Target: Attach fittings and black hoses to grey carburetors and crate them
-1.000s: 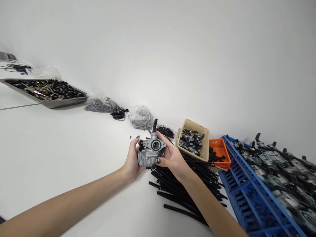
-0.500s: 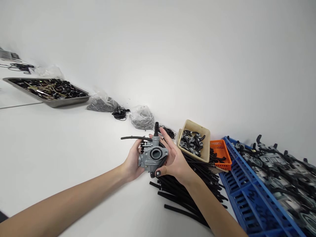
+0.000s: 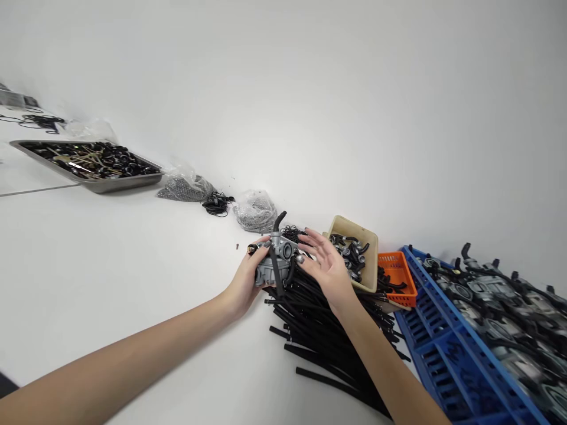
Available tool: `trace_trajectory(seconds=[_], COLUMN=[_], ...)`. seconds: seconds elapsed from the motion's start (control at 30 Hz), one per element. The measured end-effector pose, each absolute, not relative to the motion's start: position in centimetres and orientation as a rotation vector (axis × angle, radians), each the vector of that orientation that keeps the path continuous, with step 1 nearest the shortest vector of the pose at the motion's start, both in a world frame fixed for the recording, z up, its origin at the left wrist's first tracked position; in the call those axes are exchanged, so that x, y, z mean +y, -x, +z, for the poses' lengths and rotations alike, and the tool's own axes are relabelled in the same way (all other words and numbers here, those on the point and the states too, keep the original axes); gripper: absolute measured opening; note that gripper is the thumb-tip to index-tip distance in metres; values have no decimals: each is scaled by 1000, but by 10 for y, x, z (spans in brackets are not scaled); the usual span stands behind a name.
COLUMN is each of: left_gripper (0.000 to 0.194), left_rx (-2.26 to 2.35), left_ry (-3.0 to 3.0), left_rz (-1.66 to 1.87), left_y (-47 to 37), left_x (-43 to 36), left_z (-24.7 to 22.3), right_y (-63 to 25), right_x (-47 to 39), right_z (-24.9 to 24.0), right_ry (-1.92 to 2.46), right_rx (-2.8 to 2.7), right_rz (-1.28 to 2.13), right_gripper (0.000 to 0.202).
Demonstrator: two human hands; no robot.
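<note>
My left hand (image 3: pixel 243 284) grips a grey metal carburetor (image 3: pixel 273 261) from its left side, just above the white table. A short black hose stands up from its top and another hangs down its front. My right hand (image 3: pixel 326 267) hovers beside the carburetor on the right with fingers spread, its fingertips near the part but holding nothing. Under both hands lies a pile of black rubber hoses (image 3: pixel 328 321).
A beige bin (image 3: pixel 354 251) of small metal parts and an orange basket (image 3: pixel 397 273) sit right of the hands. A blue crate (image 3: pixel 447 348) with several carburetors fills the right. Bags of small parts (image 3: pixel 254 211) and a metal tray (image 3: pixel 91 162) lie farther left.
The carburetor has turned and come down toward the hose pile. My right hand has let go of it and opened. The left hand keeps its grip.
</note>
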State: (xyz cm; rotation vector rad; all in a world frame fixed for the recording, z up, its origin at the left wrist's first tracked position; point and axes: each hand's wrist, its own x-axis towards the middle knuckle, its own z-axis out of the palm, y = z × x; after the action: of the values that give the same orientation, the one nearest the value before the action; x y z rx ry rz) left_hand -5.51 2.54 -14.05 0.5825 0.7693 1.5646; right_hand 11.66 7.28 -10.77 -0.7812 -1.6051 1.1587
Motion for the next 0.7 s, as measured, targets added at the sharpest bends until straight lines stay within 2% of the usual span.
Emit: trace_trajectory(seconds=[0.07, 0.23, 0.5, 0.7], left_gripper=[64, 73, 67, 66], left_rx=[850, 1000, 1101, 1097], left_ry=[-591, -788, -926, -873], left_rz=[1599, 1705, 1717, 1724], left_y=[55, 57, 56, 54], left_x=[26, 30, 28, 28], left_z=[-143, -157, -161, -159], right_y=[-115, -110, -109, -113], right_x=[69, 48, 41, 43], right_z=[-103, -91, -86, -95], right_ry=[834, 1065, 1159, 970], right_rx=[-1640, -2044, -2154, -2188], right_rz=[1061, 923, 883, 702], right_gripper=[35, 17, 9, 5])
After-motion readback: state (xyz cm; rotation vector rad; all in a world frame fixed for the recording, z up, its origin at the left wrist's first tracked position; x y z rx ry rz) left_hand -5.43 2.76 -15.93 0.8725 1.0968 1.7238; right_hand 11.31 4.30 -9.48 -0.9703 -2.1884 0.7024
